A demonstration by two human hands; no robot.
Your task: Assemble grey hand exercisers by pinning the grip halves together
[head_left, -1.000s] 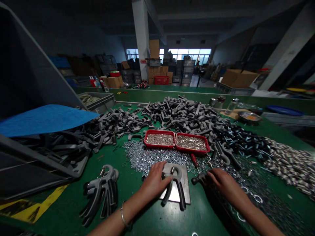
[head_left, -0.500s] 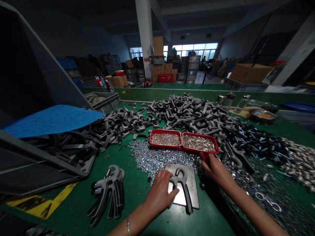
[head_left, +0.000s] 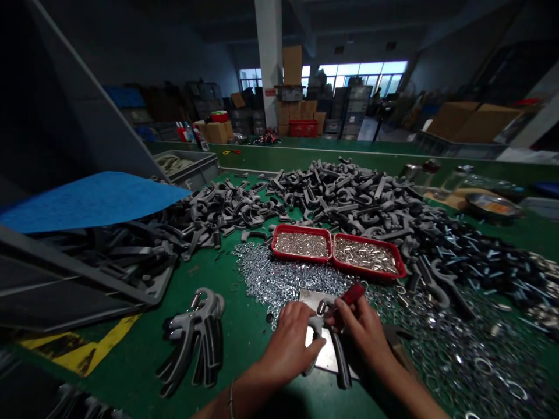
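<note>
My left hand [head_left: 290, 340] is closed around one side of a grey hand grip exerciser [head_left: 341, 359], which lies on a square metal plate [head_left: 309, 298]. The exerciser has a black-lined handle and a small coil spring [head_left: 322, 307] near its top. In my right hand [head_left: 365, 330] is a small tool with a red handle [head_left: 353, 293], held over the exerciser beside the spring; the tool's tip is hidden by my fingers. To the left, several similar grip exercisers [head_left: 196, 334] with springs lie stacked together on the green table.
Two red trays [head_left: 301, 258] of small metal pins stand behind the plate, amid loose washers [head_left: 262, 279]. Beyond is a heap of grey handle parts [head_left: 345, 198]. A grey crate [head_left: 100, 302] is at left. Black parts with bolts [head_left: 476, 256] lie right. What looks like a hammer [head_left: 398, 343] lies by my right forearm.
My right hand has moved left from beside the right red tray to the exerciser, bringing the red-handled tool along. My left hand keeps its hold. The view has shifted slightly.
</note>
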